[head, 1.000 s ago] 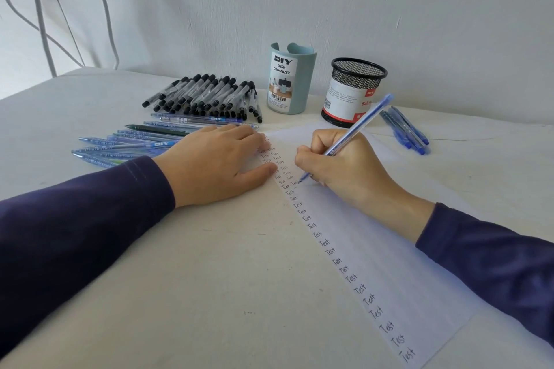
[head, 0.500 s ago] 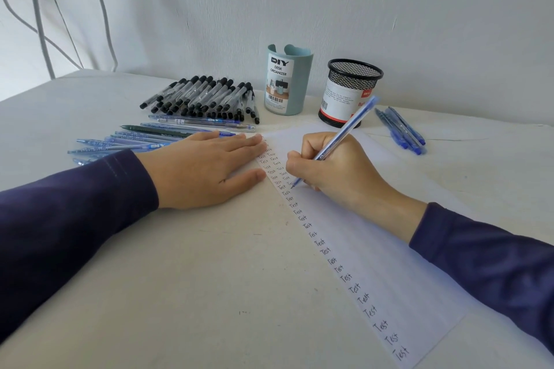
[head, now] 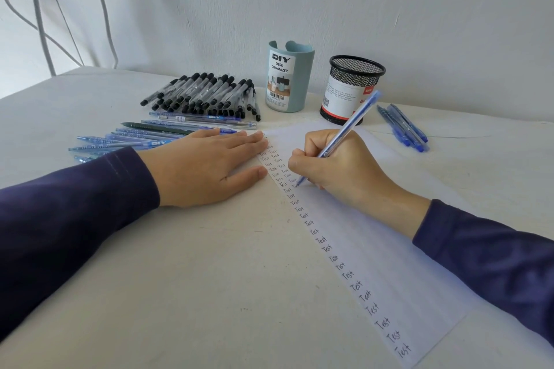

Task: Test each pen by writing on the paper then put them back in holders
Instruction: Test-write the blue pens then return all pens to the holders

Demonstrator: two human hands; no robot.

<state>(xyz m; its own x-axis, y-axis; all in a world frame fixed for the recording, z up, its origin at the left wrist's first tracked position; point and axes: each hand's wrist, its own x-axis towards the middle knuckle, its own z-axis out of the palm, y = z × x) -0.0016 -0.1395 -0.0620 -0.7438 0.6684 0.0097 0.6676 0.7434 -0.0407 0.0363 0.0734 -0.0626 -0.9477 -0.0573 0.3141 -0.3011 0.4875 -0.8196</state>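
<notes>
In the head view, the right hand (head: 338,165), at the centre right of the frame, has its fingers curled tightly round a blue pen (head: 344,132), whose tip touches the paper (head: 389,249) beside a column of handwritten "Test" words. The paper runs from the centre down to the lower right corner. The left hand (head: 204,168), at centre left, lies flat with straight fingers, holding nothing; its fingertips press on the paper's upper left edge.

In the upper middle, a pale blue pen holder (head: 289,78) marked "DIY Desk Organizer" stands by the wall, and a black mesh holder (head: 352,90) stands just to its right. A pile of black-capped pens (head: 207,96) lies left of the blue holder. Below it, a spread of blue pens (head: 144,138) lies beside the left hand, partly hidden by the sleeve (head: 75,219). A few more blue pens (head: 403,127) lie at the right, near the mesh holder. All rest on a white table (head: 180,278).
</notes>
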